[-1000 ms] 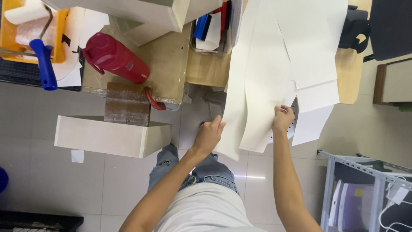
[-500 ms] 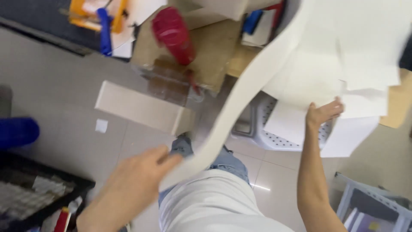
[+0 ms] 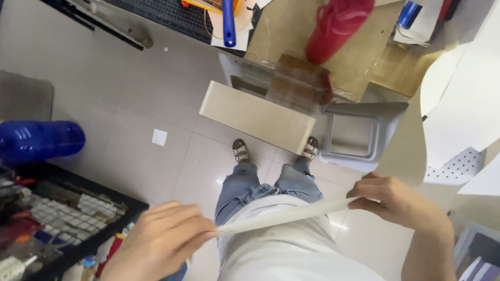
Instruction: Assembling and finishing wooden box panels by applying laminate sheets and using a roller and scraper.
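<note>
A long cream paper sheet [image 3: 284, 216] stretches edge-on across my body, held at both ends. My left hand [image 3: 156, 242] pinches its left end at lower left. My right hand [image 3: 398, 200] grips it at the right, where the sheet curves up towards a large pale paper sheet [image 3: 463, 104] at the upper right. Below the paper I see my jeans and sandalled feet on the tiled floor.
An open beige drawer [image 3: 258, 117] juts out under a wooden worktop with a red bottle [image 3: 336, 28] and a blue-handled tool [image 3: 228, 23]. A grey plastic stool [image 3: 388, 112] stands by my feet. A blue bottle [image 3: 39, 140] and a black crate [image 3: 104, 200] of items sit left.
My view has swung down and left towards the floor. Both hands have drawn the paper off the worktop and lowered it in front of my body, my left hand moving further left.
</note>
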